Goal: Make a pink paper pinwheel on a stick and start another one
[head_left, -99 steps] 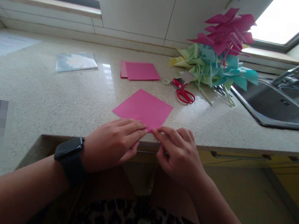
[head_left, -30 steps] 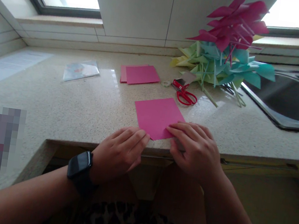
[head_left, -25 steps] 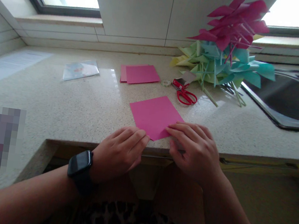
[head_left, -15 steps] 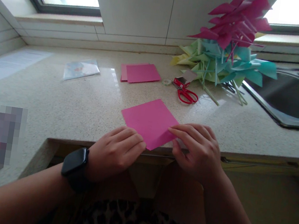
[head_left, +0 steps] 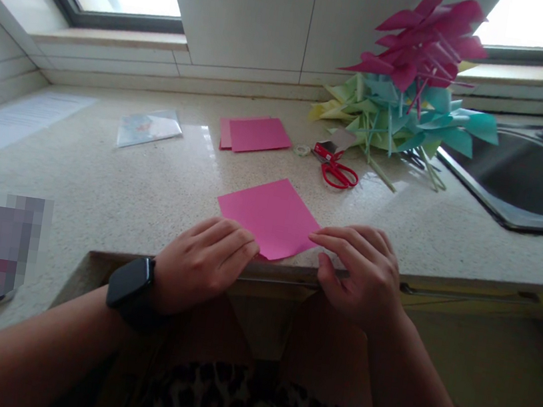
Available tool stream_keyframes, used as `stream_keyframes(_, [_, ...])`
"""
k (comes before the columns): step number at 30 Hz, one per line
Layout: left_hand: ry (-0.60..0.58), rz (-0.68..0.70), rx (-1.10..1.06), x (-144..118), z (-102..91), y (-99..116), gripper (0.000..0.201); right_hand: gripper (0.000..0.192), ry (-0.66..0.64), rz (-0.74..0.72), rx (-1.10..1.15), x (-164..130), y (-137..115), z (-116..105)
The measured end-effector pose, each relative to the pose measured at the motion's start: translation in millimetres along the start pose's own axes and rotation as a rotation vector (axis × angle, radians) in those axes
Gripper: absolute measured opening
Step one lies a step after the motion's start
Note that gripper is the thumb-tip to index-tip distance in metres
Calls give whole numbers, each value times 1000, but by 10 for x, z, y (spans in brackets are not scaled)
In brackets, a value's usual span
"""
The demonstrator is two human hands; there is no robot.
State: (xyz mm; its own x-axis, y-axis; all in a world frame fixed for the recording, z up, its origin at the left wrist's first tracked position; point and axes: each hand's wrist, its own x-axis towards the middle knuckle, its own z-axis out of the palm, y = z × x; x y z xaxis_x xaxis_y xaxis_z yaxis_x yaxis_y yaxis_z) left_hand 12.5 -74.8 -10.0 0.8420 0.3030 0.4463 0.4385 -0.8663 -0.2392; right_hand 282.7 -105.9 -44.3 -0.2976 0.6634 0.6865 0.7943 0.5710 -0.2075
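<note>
Since the earlier frame the square pink paper sheet (head_left: 270,215) has turned slightly, and now we pin its near edges flat on the speckled stone table (head_left: 116,188), left hand (head_left: 202,262) and right hand (head_left: 362,269) apart, fingers pressing down, steadying it.

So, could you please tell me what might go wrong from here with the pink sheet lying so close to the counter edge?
The pink sheet has its near corner at the counter edge, so it could slide off. Only the fingertips of the left hand and right hand touch it, at two corners, so on the glossy top it may turn and any crease could come out crooked. The open red scissors lie just beyond it, a hazard when reaching forward.
</note>
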Motion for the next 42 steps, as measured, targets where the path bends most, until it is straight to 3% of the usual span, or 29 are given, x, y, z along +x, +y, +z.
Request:
stream_keyframes(6, [4,2,25,10,46,52,15,26,3,15,64,3,-181,45])
stream_keyframes(14, [1,-22,12,13,112,140,16,6,-28,17,79,25,-507,246])
stream_keyframes(27, [63,-151,-207,-68,147,140,7,4,34,3,65,-20,-466,243])
stream_keyframes(42, [29,-8,-48,-42,93,142,14,9,72,-92,6,-46,-424,292])
